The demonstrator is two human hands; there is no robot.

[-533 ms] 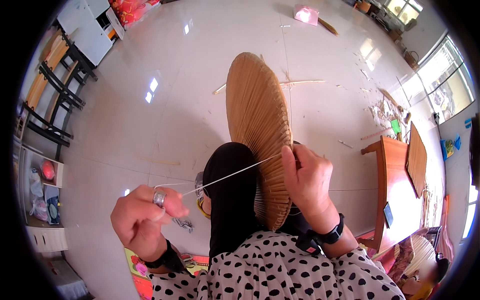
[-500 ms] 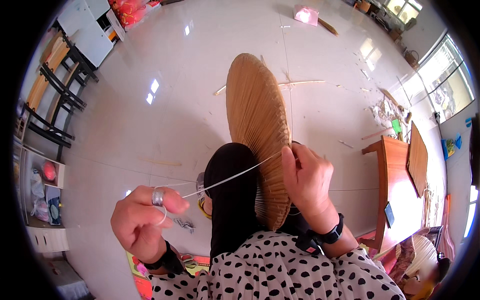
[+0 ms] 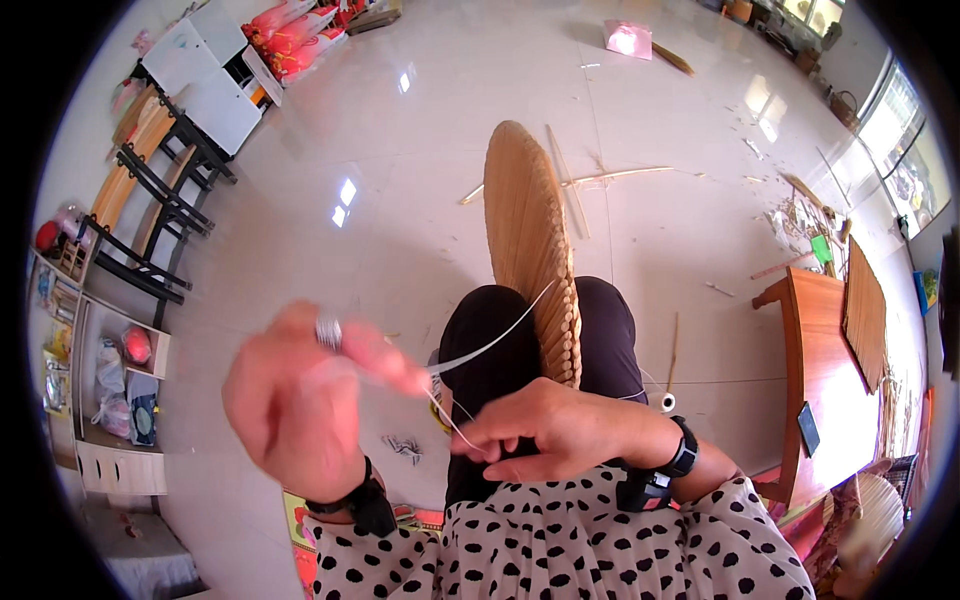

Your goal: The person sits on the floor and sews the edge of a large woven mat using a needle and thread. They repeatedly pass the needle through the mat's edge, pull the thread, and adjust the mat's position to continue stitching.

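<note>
A round tan palm-leaf fan [image 3: 517, 210] with a stitched rim stands on edge between my black-trousered knees [image 3: 487, 335]. White thread [image 3: 490, 342] runs from its rim down toward both hands. My left hand [image 3: 300, 395], with a silver ring, is smeared by motion beside the thread, so its grip is unclear. My right hand [image 3: 535, 430] is away from the fan, low over my lap, its fingertips pinched on a loose length of thread.
A wooden table [image 3: 790, 330] at right holds a woven panel [image 3: 865, 310] and a dark phone [image 3: 809, 428]. A white spool [image 3: 668, 402], loose sticks [image 3: 615, 174] and scraps lie on the floor. Left are a bench [image 3: 150, 130] and shelving [image 3: 120, 465]; a pink box [image 3: 628, 40] lies ahead.
My right hand has left the fan's rim and moved down and left to the thread. The fan now stands narrower, between both knees. My left hand has risen and blurred; the thread hangs slacker.
</note>
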